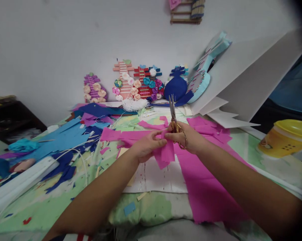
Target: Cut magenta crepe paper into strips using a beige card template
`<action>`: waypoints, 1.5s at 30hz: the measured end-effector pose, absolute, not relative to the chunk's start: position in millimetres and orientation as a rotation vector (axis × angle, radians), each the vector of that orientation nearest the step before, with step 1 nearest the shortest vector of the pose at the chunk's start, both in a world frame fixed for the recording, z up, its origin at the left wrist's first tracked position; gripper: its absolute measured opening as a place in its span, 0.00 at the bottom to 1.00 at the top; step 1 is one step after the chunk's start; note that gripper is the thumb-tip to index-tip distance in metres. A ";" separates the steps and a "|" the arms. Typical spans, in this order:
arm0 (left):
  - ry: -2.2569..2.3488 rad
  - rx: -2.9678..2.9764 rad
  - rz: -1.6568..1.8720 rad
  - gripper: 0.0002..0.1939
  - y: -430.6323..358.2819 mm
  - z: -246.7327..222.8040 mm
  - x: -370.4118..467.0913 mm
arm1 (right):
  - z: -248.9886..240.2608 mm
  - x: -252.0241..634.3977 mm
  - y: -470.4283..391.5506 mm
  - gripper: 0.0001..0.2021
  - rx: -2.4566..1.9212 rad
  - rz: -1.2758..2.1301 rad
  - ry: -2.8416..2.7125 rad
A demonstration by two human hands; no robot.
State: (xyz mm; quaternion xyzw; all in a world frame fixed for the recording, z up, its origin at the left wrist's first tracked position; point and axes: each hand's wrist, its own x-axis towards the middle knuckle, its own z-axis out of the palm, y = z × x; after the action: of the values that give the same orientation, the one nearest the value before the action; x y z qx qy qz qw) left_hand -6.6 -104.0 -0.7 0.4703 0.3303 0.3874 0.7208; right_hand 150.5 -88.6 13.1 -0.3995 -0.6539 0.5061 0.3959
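Observation:
Over the middle of the table, my left hand [148, 144] pinches a folded piece of pink crepe paper [168, 152]. My right hand [184, 135] touches the top of that piece with its fingertips and also holds gold-handled scissors [172, 108], whose blades point up and away from the paper. Beneath both hands lies a white sheet [156, 177] with dark and reddish marks. A large pink crepe sheet [208, 187] spreads to the right under my right forearm, and pink strips [135, 134] lie behind my left hand.
Blue paper pieces [68, 134], a white power strip [22, 180] and cords cover the left side. Flower-decorated paper instruments [125, 80] lean on the back wall beside white string [135, 104]. At right are a yellow-lidded tub [286, 139] and tilted white boards [246, 77].

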 end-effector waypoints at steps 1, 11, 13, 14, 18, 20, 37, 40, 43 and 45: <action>0.726 1.031 0.866 0.32 -105.4 -0.9 -5.3 | 13.2 150.1 -87.8 0.10 -0.993 1.283 -1.650; 0.818 1.016 1.022 0.20 -105.9 12.4 -5.8 | 11.3 163.2 -79.2 0.10 -0.824 1.403 -1.459; 0.816 1.022 1.037 0.18 -104.8 14.6 -2.9 | 7.8 169.2 -80.1 0.10 -0.875 1.390 -1.491; 0.812 1.027 1.046 0.17 -104.3 15.8 -1.2 | 6.4 173.2 -81.8 0.11 -0.902 1.377 -1.519; 0.801 1.056 1.132 0.13 -102.1 19.6 3.1 | 4.4 195.2 -98.4 0.19 -1.116 1.173 -1.758; 0.803 1.071 1.199 0.10 -100.1 22.0 4.5 | 4.5 206.1 -110.4 0.18 -1.225 1.006 -1.893; 0.880 1.358 1.426 0.13 -99.4 41.3 21.8 | -12.0 211.7 -125.1 0.13 -1.162 0.947 -1.940; 0.983 1.506 1.422 0.18 -98.8 38.8 20.4 | -15.4 213.8 -123.9 0.14 -1.118 1.124 -1.920; 0.993 1.606 1.346 0.24 -97.4 37.2 16.7 | -15.2 217.1 -124.0 0.17 -1.072 1.254 -1.960; 0.993 1.655 1.296 0.26 -95.8 36.8 13.3 | -13.4 219.7 -123.9 0.20 -1.017 1.330 -2.015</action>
State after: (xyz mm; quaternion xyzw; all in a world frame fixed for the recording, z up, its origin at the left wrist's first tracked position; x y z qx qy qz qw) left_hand 13.3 -95.8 36.8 0.6532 0.3921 0.5118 0.3971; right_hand 219.7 -123.9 -13.4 -0.3751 -0.7431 0.4906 0.2578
